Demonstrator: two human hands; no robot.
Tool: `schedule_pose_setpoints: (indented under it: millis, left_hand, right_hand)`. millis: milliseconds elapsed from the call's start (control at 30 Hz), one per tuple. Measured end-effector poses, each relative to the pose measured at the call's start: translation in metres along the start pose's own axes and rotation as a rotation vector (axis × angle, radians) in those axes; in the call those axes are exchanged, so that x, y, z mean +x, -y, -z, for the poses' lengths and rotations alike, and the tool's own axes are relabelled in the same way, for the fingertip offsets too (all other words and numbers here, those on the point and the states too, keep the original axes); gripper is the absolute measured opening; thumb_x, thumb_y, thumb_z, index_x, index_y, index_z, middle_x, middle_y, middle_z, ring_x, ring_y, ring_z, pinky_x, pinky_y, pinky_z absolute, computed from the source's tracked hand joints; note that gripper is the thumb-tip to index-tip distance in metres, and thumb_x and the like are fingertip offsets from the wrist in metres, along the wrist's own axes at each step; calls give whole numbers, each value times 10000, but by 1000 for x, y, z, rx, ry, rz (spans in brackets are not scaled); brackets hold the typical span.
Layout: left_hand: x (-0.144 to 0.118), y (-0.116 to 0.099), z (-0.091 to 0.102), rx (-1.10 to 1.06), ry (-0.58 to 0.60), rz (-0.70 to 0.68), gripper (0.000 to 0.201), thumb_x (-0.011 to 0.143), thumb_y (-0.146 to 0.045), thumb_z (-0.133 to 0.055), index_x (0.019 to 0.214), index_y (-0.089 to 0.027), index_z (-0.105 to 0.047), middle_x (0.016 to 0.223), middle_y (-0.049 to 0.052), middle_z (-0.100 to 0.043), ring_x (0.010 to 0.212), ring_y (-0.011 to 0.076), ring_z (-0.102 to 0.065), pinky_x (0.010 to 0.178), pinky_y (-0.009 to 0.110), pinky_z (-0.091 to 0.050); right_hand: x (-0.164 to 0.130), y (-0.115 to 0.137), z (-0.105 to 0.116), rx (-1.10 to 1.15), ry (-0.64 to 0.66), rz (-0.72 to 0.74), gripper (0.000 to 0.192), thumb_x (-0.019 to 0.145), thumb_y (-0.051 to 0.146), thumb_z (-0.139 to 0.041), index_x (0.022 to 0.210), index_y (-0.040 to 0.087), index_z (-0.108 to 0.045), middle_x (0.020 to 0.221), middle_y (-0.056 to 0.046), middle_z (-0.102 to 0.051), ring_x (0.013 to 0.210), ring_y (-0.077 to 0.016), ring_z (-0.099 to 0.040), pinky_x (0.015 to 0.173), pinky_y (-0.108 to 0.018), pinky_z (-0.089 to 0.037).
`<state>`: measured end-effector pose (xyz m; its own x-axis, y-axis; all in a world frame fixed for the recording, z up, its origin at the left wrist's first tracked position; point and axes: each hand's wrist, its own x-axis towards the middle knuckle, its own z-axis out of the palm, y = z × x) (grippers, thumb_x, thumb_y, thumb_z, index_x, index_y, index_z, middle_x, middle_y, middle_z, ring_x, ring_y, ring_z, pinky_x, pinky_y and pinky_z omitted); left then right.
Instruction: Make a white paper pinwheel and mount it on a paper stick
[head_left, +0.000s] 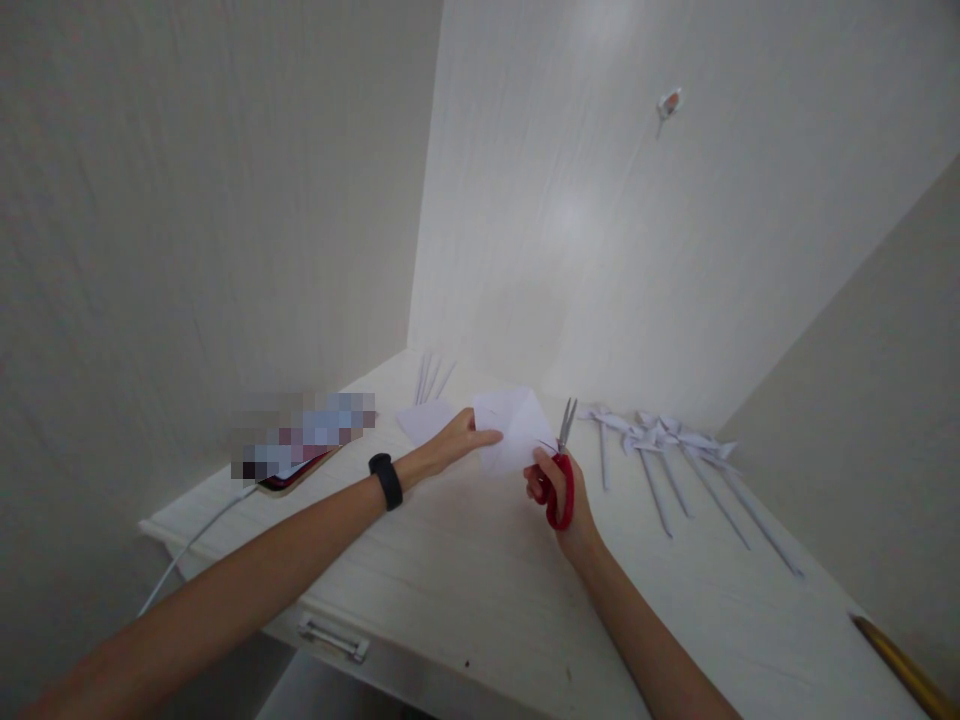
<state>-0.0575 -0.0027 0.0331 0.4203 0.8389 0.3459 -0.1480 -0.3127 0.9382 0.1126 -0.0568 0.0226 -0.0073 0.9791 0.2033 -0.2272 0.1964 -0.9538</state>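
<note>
A white sheet of paper [517, 425], with crease lines and a slit near its right corner, is held up above the desk. My left hand [461, 440] pinches its left edge, thumb on the near face. In my right hand [566, 500] are red-handled scissors [568, 425], their blades pointing up and away beside the paper's right edge. The fingertips of that hand also touch the paper's lower right corner. More white paper [424, 420] lies on the desk behind my left hand.
Several white paper pinwheels [660, 435] on paper sticks lie at the right. Thin rolled paper sticks [431, 378] rest at the back. A phone [300, 470] with a white cable [199, 535] is at the left. Walls enclose the white desk [450, 580]; a gold-coloured object [900, 665] is at lower right.
</note>
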Motion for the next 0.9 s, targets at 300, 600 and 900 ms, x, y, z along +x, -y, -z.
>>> schedule_pose_setpoints:
  millis: [300, 600, 900]
  left_hand:
    - [9, 3, 4, 132, -312, -25, 312, 732, -423, -589, 663, -121, -547, 539, -12, -517, 455, 81, -448, 451, 203, -348]
    - [8, -6, 2, 103, -327, -137, 371, 786, -430, -545, 579, -132, -466, 454, -46, -406, 403, 42, -347, 414, 184, -239]
    - [3, -12, -7, 43, -257, -94, 364, 773, -449, -560, 626, -120, -511, 493, -24, -467, 409, 45, -376, 399, 186, -264]
  right_hand:
    - [9, -1, 7, 130, 110, -3, 425, 756, 628, -474, 836, 211, -458, 441, 65, -505, 310, -69, -345, 331, -186, -286]
    - [0, -15, 2, -14, 546, -161, 551, 802, 699, -283, 946, 198, -463, 496, 39, -537, 338, -72, -351, 392, -217, -358]
    - [-5, -9, 0, -73, 636, -217, 567, 808, 684, -293, 964, 174, -486, 484, 48, -508, 343, -76, -364, 389, -211, -353]
